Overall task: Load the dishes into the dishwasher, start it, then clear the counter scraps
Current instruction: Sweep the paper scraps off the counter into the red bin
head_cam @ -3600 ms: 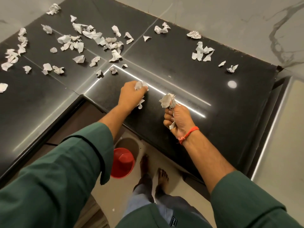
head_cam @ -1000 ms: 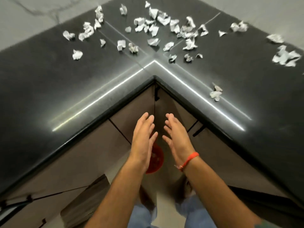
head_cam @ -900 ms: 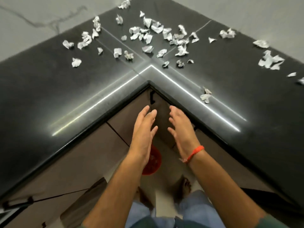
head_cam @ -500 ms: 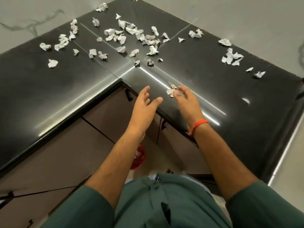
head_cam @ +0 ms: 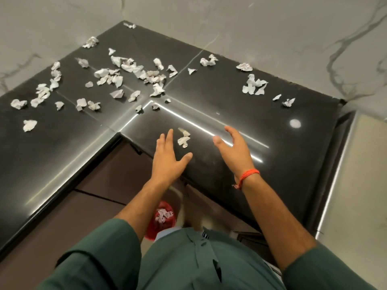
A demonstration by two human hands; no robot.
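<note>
Left hand (head_cam: 167, 162) and right hand (head_cam: 234, 151) both spread, holding nothing; paper scrap (head_cam: 183, 141) lies between them on counter (head_cam: 209, 105), apparently untouched.

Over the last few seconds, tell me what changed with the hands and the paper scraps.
Both hands let go of the scraps they gripped, over the red bin, which now holds paper. The left hand and right hand came back up, open, either side of two scraps near the counter edge. The scattered scraps behind stayed put.
</note>
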